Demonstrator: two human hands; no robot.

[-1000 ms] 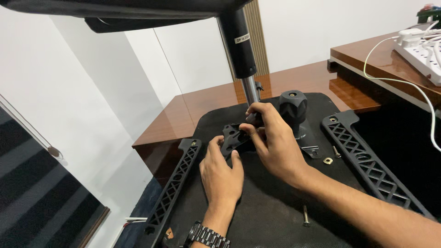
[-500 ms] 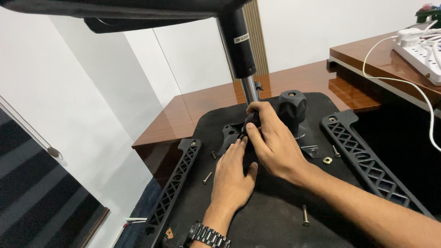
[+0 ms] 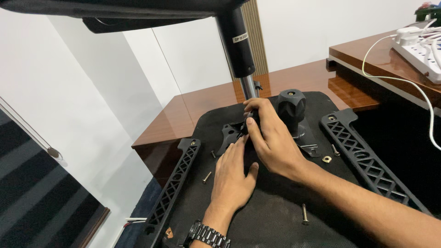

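The left hand [image 3: 232, 177] now lies flat, palm down and fingers spread, on the black fabric-covered underside of an upturned chair seat [image 3: 271, 220]; a second ago it sat further up with its fingers curled at the black metal mounting plate [image 3: 228, 134], so it has slid back and opened out, gripping nothing and simply pressing on the fabric, which reads as a shift from handling the plate to steadying the seat. The right hand [image 3: 271, 138] has stayed at the same spot through all three moments, its fingers closed around a small dark part at the foot of the chrome gas-lift column [image 3: 248, 86], just where the plate meets the column; what exactly it pinches is hidden by the fingers, so I cannot tell more than that the grip is shut on something small. The plate itself lies on the seat underside, partly covered by the right hand, touching the column base. Just right of that hand stands the black ribbed plastic knob [image 3: 291, 104], upright and untouched. Two black lattice-patterned plastic armrest brackets flank the seat, one at the left [image 3: 177, 181] and one at the right [image 3: 363, 158]. Loose screws lie on the fabric: a short one [image 3: 207, 177] just left of the left hand, a long bolt [image 3: 304, 214] beneath the right forearm, and a small brass-coloured nut [image 3: 326, 159] near the right bracket. The seat rests on a glossy brown wooden desk [image 3: 197, 108].
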